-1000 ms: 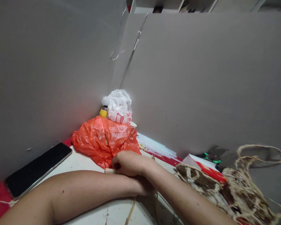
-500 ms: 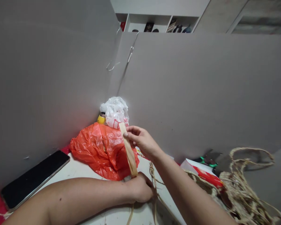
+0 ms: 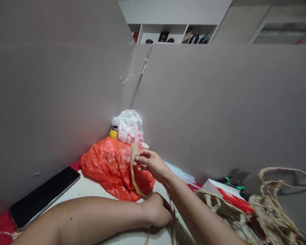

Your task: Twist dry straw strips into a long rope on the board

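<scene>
A flat, pale tan strip (image 3: 133, 166), like straw or palm fibre, stands upright above the table and curves down to my left hand. My right hand (image 3: 151, 164) pinches it near its wide upper end between thumb and fingertips. Lower down, my left hand (image 3: 158, 209) is closed around the strip's lower part, its fingertips mostly hidden. Thin braided strands (image 3: 173, 224) hang beside the left hand's knuckles, partly covered by my right forearm. Directly behind the strip lies a crumpled orange-red plastic bag (image 3: 104, 166).
A black phone (image 3: 44, 197) lies at the left. Behind the orange bag are a white plastic bag (image 3: 129, 124) and a yellow jar (image 3: 113, 132). Woven cord pieces (image 3: 270, 214), a red-and-white packet (image 3: 234, 197) and green-handled pliers (image 3: 234, 183) lie right. Grey partitions (image 3: 219, 102) enclose the table.
The strip has gone from nearly straight to bowed and slack between my hands. My right hand's fingers have spread slightly. The whole view has shifted a little, so things sit lower and further right.
</scene>
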Demonstrator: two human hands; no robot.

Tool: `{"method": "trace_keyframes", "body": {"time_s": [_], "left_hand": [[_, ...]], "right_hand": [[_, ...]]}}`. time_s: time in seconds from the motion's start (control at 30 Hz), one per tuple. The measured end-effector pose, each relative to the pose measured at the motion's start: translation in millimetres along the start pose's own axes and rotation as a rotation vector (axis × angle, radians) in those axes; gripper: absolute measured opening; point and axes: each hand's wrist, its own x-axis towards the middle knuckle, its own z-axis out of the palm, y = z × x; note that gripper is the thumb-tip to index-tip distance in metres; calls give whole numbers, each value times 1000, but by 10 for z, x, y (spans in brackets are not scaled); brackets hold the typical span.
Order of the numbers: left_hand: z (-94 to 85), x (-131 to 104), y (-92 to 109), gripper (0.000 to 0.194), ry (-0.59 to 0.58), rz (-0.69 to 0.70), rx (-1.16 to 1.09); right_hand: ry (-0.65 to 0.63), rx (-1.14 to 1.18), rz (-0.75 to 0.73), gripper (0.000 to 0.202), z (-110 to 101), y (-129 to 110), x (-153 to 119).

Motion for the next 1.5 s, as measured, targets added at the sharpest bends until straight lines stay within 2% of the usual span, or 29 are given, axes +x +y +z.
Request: {"method": "trace_keyframes", "body": {"time_s": [0.23, 0.37, 0.63, 0.7, 0.8, 0.9, 0.97, 1.07, 1.13, 1.2, 1.27, 1.33, 1.5], "left_hand": [[5, -6, 3, 24, 26, 2, -4], [-4, -19, 24, 23, 38, 12, 36], [-2, -27, 21, 24, 48, 5, 39], [-8, -53, 37, 22, 34, 24, 21], [-18, -78, 51, 15, 52, -11, 20], [-21, -62, 36, 13, 65, -8, 19], [-17, -40, 24, 14, 23, 30, -42], [-8, -33, 37, 15, -20, 29, -134], [-9, -52, 67, 13, -41, 10, -171], [-18, -78, 100, 15, -46, 2, -199], [-30, -94, 123, 15, -37, -2, -208], [-42, -93, 127, 13, -26, -7, -209], [-35, -36, 65, 12, -15, 61, -230]], "right_hand": [[77, 39, -63, 34, -36, 8, 20], [86, -40, -105, 25, 12, -15, 34], [180, -159, -230, 23, 56, -42, 23], [241, -94, -283, 23, -18, -110, 28], [359, 117, -321, 28, -246, -373, -69], [379, 251, -267, 28, -529, -698, -407], [341, 235, -144, 26, -656, -797, -753], [266, 113, 129, 27, -685, -626, -1282], [192, 37, 279, 28, -629, -348, -1542], [125, -29, 392, 28, -557, -41, -1692], [123, -88, 441, 27, -492, 210, -1740], [157, -155, 455, 25, -443, 364, -1719], [137, -219, 454, 19, -363, 450, -1615]]}}
